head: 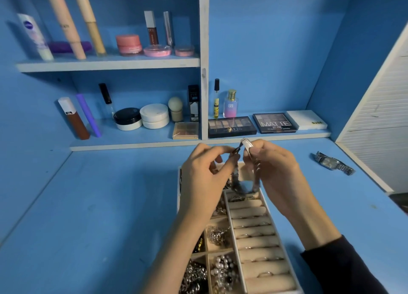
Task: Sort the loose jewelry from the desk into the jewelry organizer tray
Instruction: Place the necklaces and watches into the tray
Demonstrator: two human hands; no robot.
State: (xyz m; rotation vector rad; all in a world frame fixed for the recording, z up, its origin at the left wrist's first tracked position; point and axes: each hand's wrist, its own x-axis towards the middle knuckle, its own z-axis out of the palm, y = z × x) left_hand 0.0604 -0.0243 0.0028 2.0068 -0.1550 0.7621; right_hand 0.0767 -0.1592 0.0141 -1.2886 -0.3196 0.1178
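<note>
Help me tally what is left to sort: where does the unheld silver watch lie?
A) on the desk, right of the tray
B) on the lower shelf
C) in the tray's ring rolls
A: the silver watch lies flat on the desk, right of the tray and apart from it; the left hand and right hand pinch a different metal band over the tray.
</note>
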